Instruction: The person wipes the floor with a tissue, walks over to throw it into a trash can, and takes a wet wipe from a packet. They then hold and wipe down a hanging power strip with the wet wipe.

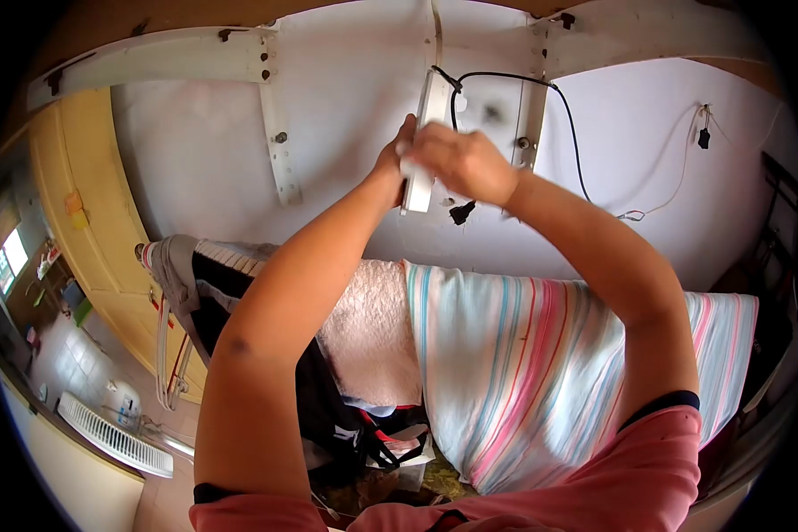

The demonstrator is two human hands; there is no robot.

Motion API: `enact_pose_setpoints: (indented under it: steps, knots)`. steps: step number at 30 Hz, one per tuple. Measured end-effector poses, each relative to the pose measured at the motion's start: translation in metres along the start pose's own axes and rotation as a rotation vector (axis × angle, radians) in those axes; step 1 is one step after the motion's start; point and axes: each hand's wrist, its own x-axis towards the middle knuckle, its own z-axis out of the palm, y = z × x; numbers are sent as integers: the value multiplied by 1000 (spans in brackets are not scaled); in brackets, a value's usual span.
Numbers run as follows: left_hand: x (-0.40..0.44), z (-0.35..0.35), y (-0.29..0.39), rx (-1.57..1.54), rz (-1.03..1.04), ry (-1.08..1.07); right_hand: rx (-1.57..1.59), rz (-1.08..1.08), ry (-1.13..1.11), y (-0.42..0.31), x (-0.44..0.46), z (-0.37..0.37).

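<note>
A long white power strip (pixel 433 102) stands nearly upright in front of the wall, with a black cable at its top end. My left hand (pixel 395 160) grips it from the left side, fingers partly hidden behind it. My right hand (pixel 470 167) is closed across the strip's front and blurred by motion. Something pale shows at its fingertips, too smeared to name. Just below the right hand, a black plug (pixel 461 213) hangs by the wall.
A black cable (pixel 576 133) runs right along the wall to a thin white wire. Another small black plug (pixel 704 138) hangs farther right. Below are a striped cloth (pixel 505 355) and a beige towel (pixel 377 328) over a rack. A yellow door (pixel 106 195) stands left, near a white fan (pixel 115 434).
</note>
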Motion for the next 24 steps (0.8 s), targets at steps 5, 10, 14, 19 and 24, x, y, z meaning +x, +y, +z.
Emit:
enact_pose_setpoints:
  steps: [5, 10, 14, 19, 24]
  knots:
    - [5, -8, 1, 164, 14, -228, -146, 408, 291, 70, 17, 4]
    - [8, -9, -2, 123, 42, -59, -18, 165, 145, 10, 2, 14]
    - [9, -8, -3, 88, 25, -111, 8, 208, 115, 16, 2, 11]
    - [4, -7, -2, 88, 61, -208, 55, 465, 320, 48, 15, 8]
    - [4, -10, 3, 128, -23, -182, 136, -28, -50, -24, -10, 4]
